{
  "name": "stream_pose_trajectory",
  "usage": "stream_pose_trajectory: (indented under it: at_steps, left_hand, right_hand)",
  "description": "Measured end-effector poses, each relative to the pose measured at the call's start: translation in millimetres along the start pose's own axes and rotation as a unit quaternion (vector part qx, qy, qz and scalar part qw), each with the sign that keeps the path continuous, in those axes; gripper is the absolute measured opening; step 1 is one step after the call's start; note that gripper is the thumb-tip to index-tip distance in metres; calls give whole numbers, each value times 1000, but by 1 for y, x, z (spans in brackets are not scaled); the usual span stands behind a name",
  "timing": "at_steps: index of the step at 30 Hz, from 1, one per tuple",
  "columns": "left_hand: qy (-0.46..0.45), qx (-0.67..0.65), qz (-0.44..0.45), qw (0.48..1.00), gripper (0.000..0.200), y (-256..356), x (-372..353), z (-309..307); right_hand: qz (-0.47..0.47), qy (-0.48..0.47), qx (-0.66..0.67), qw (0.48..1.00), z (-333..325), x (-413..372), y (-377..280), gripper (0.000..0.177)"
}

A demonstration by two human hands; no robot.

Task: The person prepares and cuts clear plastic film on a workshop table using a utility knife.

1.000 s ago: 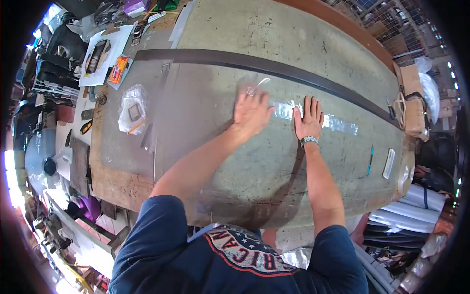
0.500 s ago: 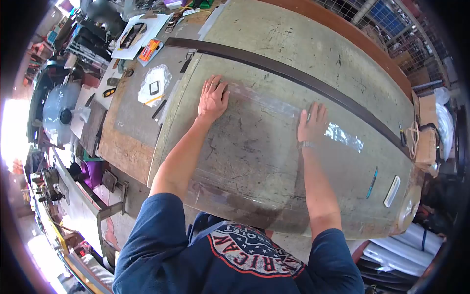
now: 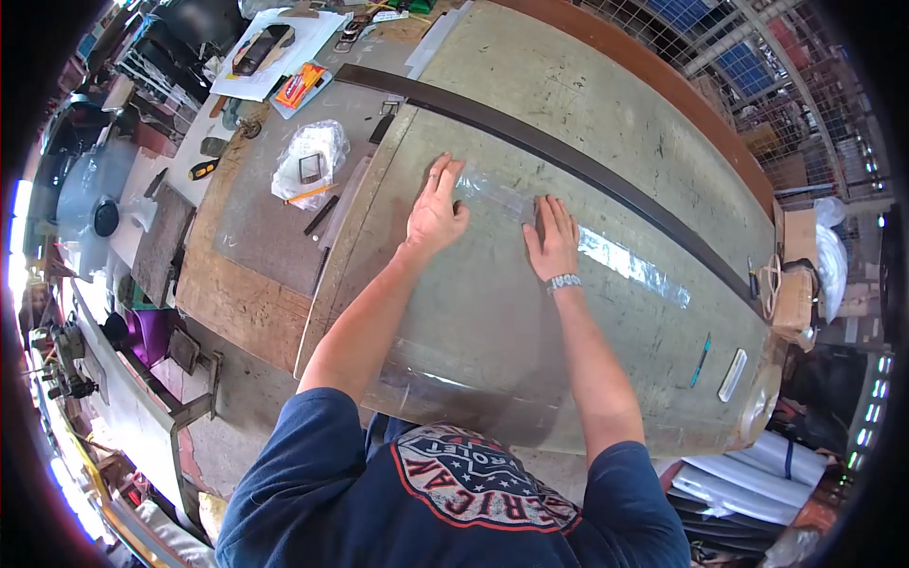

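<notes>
A clear, shiny plastic strip (image 3: pixel 630 265) lies across the worn greenish table top (image 3: pixel 492 303). My left hand (image 3: pixel 437 210) rests near its left end, fingers stretched forward and thumb apart. Further right, my right hand (image 3: pixel 554 239) lies flat on the strip, or right at its near edge, with fingers extended. Neither hand grips anything. Beyond both hands a long dark bar (image 3: pixel 559 156) runs diagonally over the table.
To the right lie a teal pen (image 3: pixel 701 360) and a white-handled tool (image 3: pixel 732 375). On the lower left bench are a plastic bag (image 3: pixel 327 151), an orange box (image 3: pixel 301 85) and a phone-like black object (image 3: pixel 262 49). A cardboard box (image 3: pixel 793 298) stands at the right end.
My right hand has slid left along the strip, closer to my left hand. My left hand stays in about the same place on the table. The view has shifted slightly.
</notes>
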State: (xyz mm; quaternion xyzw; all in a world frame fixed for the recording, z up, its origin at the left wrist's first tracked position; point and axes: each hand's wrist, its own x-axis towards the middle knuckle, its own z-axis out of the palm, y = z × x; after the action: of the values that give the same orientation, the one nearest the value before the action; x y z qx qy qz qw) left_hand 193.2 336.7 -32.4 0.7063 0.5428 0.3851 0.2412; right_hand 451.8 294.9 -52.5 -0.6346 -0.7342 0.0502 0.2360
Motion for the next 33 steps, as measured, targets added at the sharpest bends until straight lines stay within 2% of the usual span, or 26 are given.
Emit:
stream_pose_trajectory:
  at_steps: [2,8,14,18,19,20,21,22,23,24,25,28,32,33]
  left_hand:
    - [-8,-26,-23,999,68,1,1,-1]
    - [58,-10,62,996,74,-7,11,2]
    - [16,-87,-33,996,74,-2,14,-4]
    - [22,-100,17,995,75,-8,13,-1]
    - [20,-85,84,993,72,-18,11,9]
    - [26,-91,101,990,68,-35,7,24]
    - [83,-51,168,981,65,-43,9,25]
    - [35,-31,86,995,68,-44,9,29]
    - [63,-69,91,992,70,-26,12,11]
    - [67,4,98,993,71,-13,12,-4]
    - [63,58,110,990,73,-1,15,-5]
    - [-49,29,126,990,75,-15,22,9]
    - [-53,7,137,989,78,-22,20,17]
    - [-24,29,132,991,78,-20,22,13]
  right_hand:
    - [10,2,-5,1000,-6,0,0,64]
    - [-11,-15,-6,1000,-18,16,-7,81]
    - [-28,-66,5,997,-16,36,-21,90]
    - [-52,-57,49,996,-18,45,-26,87]
    - [-86,-45,59,994,-17,46,-24,82]
    - [-111,-46,99,988,-15,47,-23,79]
    - [-111,-81,119,983,-5,48,-13,85]
    - [-136,-32,115,983,9,46,-5,84]
    - [-109,-66,123,984,1,49,-8,88]
    - [-84,-51,59,993,0,43,-8,90]
    - [-79,-65,52,993,3,44,-8,91]
    - [-59,-85,23,994,-8,39,-5,93]
    - [-63,-89,18,994,-2,38,1,92]
    - [-70,-85,17,994,-2,38,0,91]
